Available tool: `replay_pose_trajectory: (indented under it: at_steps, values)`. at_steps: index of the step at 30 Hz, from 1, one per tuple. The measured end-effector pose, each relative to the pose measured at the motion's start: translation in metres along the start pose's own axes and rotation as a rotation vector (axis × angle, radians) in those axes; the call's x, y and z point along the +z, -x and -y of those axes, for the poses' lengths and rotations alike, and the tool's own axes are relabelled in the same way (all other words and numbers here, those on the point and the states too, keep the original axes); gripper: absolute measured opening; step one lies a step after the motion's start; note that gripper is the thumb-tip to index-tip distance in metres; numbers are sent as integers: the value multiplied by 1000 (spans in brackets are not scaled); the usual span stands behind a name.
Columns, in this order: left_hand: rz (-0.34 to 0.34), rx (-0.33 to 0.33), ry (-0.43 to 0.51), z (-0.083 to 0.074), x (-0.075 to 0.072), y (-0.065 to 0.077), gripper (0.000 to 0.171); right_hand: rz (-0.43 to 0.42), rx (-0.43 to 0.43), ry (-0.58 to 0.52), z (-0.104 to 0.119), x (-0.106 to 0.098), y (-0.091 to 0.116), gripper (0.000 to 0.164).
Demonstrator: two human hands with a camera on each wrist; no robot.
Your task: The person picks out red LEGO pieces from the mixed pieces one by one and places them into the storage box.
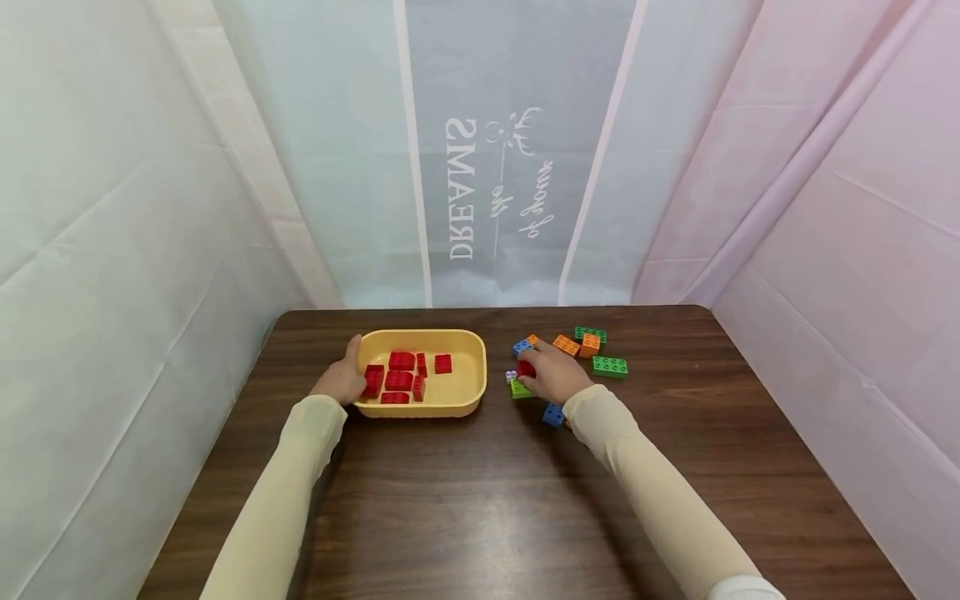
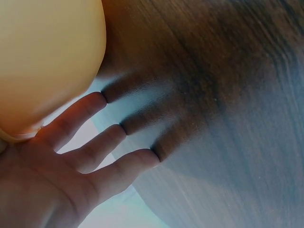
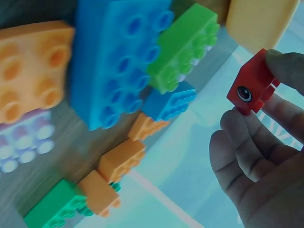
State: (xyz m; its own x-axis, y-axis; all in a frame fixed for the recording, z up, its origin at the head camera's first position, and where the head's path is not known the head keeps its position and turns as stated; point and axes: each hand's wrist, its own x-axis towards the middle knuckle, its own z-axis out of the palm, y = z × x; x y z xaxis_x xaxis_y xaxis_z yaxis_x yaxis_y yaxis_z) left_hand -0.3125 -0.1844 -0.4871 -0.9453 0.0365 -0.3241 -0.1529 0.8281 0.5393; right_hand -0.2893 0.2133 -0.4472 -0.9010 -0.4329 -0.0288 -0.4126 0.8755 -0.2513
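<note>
My left hand [image 1: 341, 379] grips the left end of a yellow tray [image 1: 423, 332], its thumb over the rim. In the left wrist view, three fingers [image 2: 90, 152] extend beneath the tray's outer wall, tips at the table. Several red bricks [image 1: 399, 381] lie in the tray, mostly in its left half. To the right of the tray, my right hand [image 1: 558, 375] pinches a red brick [image 3: 251, 83] with an eye printed on its side. That brick is held up between thumb and fingertips, above the loose bricks. A lime green brick [image 1: 521, 389] lies just below it in the head view.
Around the right hand lie blue bricks [image 1: 553, 415], orange bricks [image 1: 566, 344], a lavender brick [image 1: 512, 376] and green bricks [image 1: 610, 367]. Behind the wooden table [image 1: 450, 500] hangs a printed curtain [image 1: 495, 275]; white cloth walls [image 1: 862, 292] flank both sides.
</note>
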Motion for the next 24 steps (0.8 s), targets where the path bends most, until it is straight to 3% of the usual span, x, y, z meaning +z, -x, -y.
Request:
replay_pose_trajectory:
  at_steps: [10,24]
  values:
    - [-6,1,14,5,-1,-3,84,-61,-92,-10,32,-6,-30,39]
    - [-14,-13,11,2,1,-4,85,62,-147,96,84,19,-73,37]
